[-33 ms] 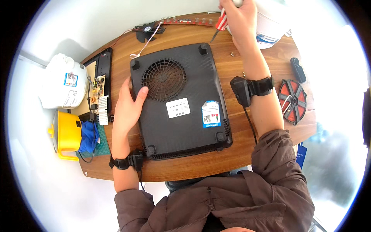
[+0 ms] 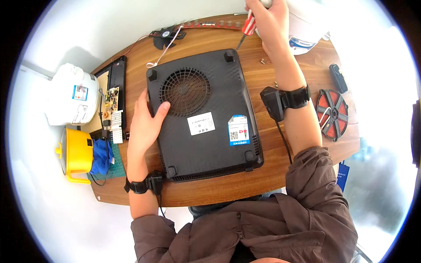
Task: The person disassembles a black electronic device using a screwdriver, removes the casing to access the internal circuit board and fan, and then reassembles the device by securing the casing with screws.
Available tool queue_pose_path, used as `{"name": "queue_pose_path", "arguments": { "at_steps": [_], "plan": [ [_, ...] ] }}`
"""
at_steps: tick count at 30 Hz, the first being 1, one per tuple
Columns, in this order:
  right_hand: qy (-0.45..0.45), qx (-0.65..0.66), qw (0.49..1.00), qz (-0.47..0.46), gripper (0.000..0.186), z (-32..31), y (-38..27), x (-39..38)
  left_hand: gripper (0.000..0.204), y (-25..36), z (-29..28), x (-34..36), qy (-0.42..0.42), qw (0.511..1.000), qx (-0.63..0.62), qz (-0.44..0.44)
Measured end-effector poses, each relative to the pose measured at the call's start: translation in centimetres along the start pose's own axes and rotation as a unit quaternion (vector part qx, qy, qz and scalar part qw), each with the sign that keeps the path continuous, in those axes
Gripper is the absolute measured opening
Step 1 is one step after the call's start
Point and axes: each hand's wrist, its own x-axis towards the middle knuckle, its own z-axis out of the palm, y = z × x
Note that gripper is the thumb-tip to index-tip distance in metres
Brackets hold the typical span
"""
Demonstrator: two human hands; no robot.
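A black appliance casing (image 2: pixel 197 151) lies underside up on the wooden table, with a round vent grille (image 2: pixel 185 92), rubber feet and two labels on it. My left hand (image 2: pixel 147 125) grips its left edge, thumb on the top face and fingers along the side. At the far right corner, my right hand (image 2: pixel 272 26) is closed round a screwdriver (image 2: pixel 249 25) with a red-and-white handle. Its shaft slants down to beside that corner; I cannot tell whether the tip touches the casing. Part of the handle is hidden by the fingers.
Left stand a circuit board (image 2: pixel 113 101) in a black frame, a white container (image 2: pixel 74 98) and a yellow pot (image 2: pixel 78 151). A small black fan (image 2: pixel 165 37) lies at the back. Rightward are a white bucket (image 2: pixel 302 26), a copper coil disc (image 2: pixel 332 116) and small screws (image 2: pixel 263 61).
My right hand and the screwdriver have shifted slightly left. My left hand keeps its place on the casing's edge.
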Motion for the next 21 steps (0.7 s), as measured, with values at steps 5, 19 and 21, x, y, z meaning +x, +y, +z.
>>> {"name": "queue_pose_path", "arguments": {
  "at_steps": [5, 19, 21],
  "plan": [
    [-0.03, 0.035, 0.999, 0.002, 0.043, -0.6, 1.6, 0.3, 0.085, -0.3, -0.3, -0.4, -0.019, 1.0, 0.011, 0.01],
    [-0.1, -0.104, 0.981, -0.131, 0.036, 0.8, 2.3, -0.4, 0.08, -0.1, 0.7, -0.4, -0.005, 0.998, 0.036, 0.043],
    [-0.137, -0.11, 0.979, -0.102, 0.033, 0.5, 1.0, -0.5, 0.08, 0.1, 0.6, -0.4, -0.008, 0.999, 0.034, 0.042]
  ]
}}
